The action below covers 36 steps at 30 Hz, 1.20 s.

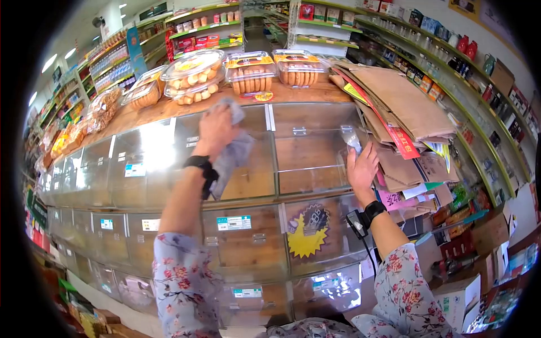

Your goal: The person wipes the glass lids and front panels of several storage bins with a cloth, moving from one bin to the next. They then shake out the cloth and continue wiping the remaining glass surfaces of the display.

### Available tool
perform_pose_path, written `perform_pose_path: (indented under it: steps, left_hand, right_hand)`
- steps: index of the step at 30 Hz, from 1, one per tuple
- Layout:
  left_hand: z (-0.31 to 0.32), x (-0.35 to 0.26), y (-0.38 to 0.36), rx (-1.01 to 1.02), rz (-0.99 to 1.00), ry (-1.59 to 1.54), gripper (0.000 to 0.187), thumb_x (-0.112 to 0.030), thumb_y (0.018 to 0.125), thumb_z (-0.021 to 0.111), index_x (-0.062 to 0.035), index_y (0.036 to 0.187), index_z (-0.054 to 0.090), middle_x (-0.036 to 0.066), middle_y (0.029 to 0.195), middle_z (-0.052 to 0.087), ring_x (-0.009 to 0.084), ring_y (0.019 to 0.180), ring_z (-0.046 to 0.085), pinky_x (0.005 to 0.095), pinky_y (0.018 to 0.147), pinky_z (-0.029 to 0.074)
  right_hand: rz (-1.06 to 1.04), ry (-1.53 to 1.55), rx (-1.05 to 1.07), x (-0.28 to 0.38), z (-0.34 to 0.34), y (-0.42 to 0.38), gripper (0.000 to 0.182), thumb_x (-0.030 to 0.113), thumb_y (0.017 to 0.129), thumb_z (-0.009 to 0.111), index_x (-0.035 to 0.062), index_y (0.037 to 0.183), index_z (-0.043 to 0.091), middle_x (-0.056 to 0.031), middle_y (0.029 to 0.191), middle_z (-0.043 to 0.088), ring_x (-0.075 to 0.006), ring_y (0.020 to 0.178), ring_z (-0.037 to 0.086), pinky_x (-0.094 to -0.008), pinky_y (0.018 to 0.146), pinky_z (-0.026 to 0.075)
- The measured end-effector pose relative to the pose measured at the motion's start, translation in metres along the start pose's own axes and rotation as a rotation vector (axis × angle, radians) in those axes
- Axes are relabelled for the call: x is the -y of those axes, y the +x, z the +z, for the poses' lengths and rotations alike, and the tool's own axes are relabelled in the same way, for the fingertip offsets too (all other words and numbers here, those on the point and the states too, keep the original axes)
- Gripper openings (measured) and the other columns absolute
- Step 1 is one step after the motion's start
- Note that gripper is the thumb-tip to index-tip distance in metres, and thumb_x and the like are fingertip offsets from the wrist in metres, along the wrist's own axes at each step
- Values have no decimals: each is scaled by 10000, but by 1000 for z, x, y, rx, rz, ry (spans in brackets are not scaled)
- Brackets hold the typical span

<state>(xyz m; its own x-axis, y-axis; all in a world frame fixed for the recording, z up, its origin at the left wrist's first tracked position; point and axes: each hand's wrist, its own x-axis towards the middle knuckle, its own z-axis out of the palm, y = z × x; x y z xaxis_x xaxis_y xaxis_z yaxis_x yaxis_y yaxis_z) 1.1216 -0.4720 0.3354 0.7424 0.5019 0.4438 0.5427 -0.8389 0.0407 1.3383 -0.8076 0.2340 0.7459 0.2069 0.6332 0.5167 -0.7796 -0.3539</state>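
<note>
My left hand (216, 130) is closed on a grey cloth (234, 152), which lies against the clear lid of an upper bin (256, 169) and hangs down over it. To the right, my right hand (362, 165) rests at the right end of the bins with its fingers apart, beside the stacked cardboard (394, 101). A small clear object (351, 139) shows just above its fingertips; whether the two touch, I cannot tell. Both wrists wear black bands. A yellow starburst sticker (308, 231) is on a lower bin.
Plastic boxes of cookies (251, 74) and bagged snacks (103, 107) line the wooden top (287, 97) behind the bins. Stocked shelves stand at the back and right. Cartons (459, 304) sit low at the right.
</note>
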Motion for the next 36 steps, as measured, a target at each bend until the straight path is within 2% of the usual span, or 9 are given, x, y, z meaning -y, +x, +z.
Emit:
perform_pose_path:
  steps: [5, 11, 15, 18, 23, 25, 30, 34, 36]
  left_hand:
    - [3, 68, -24, -84, -226, 65, 405, -279, 768, 702, -41, 1093, 660, 95, 1204, 592, 284, 1174, 562, 493, 961, 465]
    - [19, 55, -11, -54, -348, 66, 415, -305, 775, 689, -7, 1062, 660, 172, 1191, 607, 326, 1165, 562, 480, 946, 481]
    - [42, 9, 4, -110, 62, -140, 459, -337, 801, 657, 5, 1107, 660, 189, 1260, 598, 329, 1177, 558, 469, 975, 462]
    - [39, -39, 18, 4, 115, -150, 590, -411, 851, 610, 10, 1265, 595, 173, 1426, 516, 308, 1320, 471, 457, 1110, 348]
    - [45, -76, -3, -11, 188, -218, 709, -472, 881, 568, 5, 1396, 476, 152, 1539, 396, 286, 1435, 341, 449, 1195, 210]
    - [40, -64, -6, 46, 187, -200, 749, -522, 913, 509, -4, 1448, 420, 147, 1567, 354, 279, 1459, 306, 468, 1202, 183]
    - [1, 6, -11, 233, -231, -20, 822, -628, 952, 366, -22, 1508, 357, 129, 1620, 249, 261, 1500, 224, 486, 1204, 160]
    - [7, 94, -22, 115, -439, 76, 775, -609, 953, 381, -29, 1463, 443, 117, 1625, 242, 271, 1501, 221, 496, 1193, 202]
    - [-3, 97, -39, 74, -368, 3, 674, -495, 909, 535, 41, 1317, 557, 208, 1505, 417, 340, 1398, 387, 454, 1131, 342]
  right_hand:
    - [-3, 13, 11, -3, 3, -1, 727, 460, 959, 497, -54, 1448, 336, -248, 1455, 392, -427, 1311, 389, -567, 1042, 346]
    - [11, 24, 8, 1, 1, -1, 717, 450, 962, 496, -48, 1451, 332, -245, 1451, 392, -420, 1319, 385, -572, 1038, 348]
    - [34, 9, 23, 4, -1, -2, 710, 444, 963, 497, -46, 1450, 333, -240, 1452, 392, -417, 1319, 384, -572, 1036, 350]
    - [28, 6, 29, 5, -1, 0, 705, 441, 964, 496, -46, 1447, 335, -232, 1455, 393, -414, 1317, 387, -569, 1034, 353]
    - [18, -25, 41, 2, -3, -2, 713, 458, 967, 485, -46, 1451, 341, -232, 1460, 398, -416, 1308, 398, -554, 1040, 358]
    - [17, -40, 53, 1, -2, 1, 731, 475, 967, 478, -44, 1460, 329, -236, 1468, 397, -422, 1302, 405, -547, 1044, 361]
    - [5, -38, 45, -1, 1, 1, 733, 481, 966, 476, -41, 1459, 331, -237, 1472, 393, -423, 1301, 409, -549, 1036, 370]
    - [-17, -47, 14, -3, 2, 1, 721, 478, 963, 481, -37, 1450, 348, -232, 1454, 413, -421, 1281, 432, -543, 1020, 389]
    - [-23, -71, -20, -3, 4, 1, 713, 474, 962, 484, -37, 1442, 359, -228, 1441, 427, -421, 1259, 449, -538, 1004, 404]
